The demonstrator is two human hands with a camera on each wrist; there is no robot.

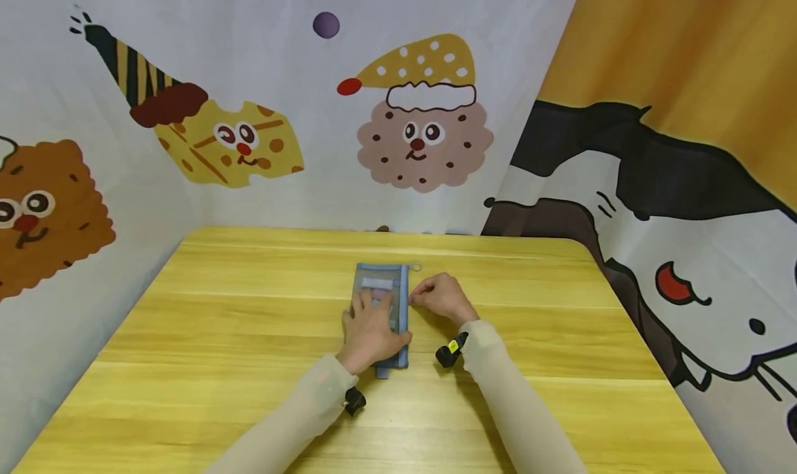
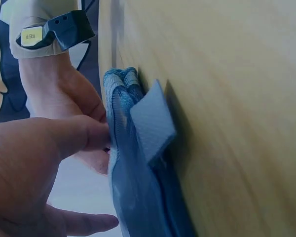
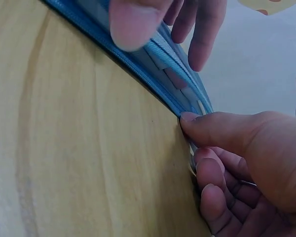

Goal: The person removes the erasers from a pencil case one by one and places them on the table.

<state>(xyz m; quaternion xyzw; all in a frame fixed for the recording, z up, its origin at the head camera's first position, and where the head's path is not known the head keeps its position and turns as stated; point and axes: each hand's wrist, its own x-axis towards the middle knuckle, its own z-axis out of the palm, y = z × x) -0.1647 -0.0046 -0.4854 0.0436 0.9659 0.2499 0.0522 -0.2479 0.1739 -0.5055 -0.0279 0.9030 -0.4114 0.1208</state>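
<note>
A blue mesh zipper pouch [image 1: 358, 280] lies flat on the table, its zipper [image 1: 404, 322] along the right side. My left hand [image 1: 369, 332] rests on the pouch with its fingers spread and its thumb over the zippered edge. At that same edge, my right hand [image 1: 443, 297] pinches what looks like the zipper pull, mostly hidden by the thumb and curled fingers. The right wrist view shows the zipper's two sides [image 3: 163, 54] parted, with pale items [image 3: 175, 79] inside that I cannot identify. A small fabric tab [image 2: 153, 123] sticks out at the pouch's near end.
A small ring loop [image 1: 416, 267] sticks out from the pouch's far right corner. The wood-grain table [image 1: 249, 391] has rounded far corners. Behind it hangs a curtain [image 1: 280, 45] printed with cartoon figures. Each wrist wears a small black camera.
</note>
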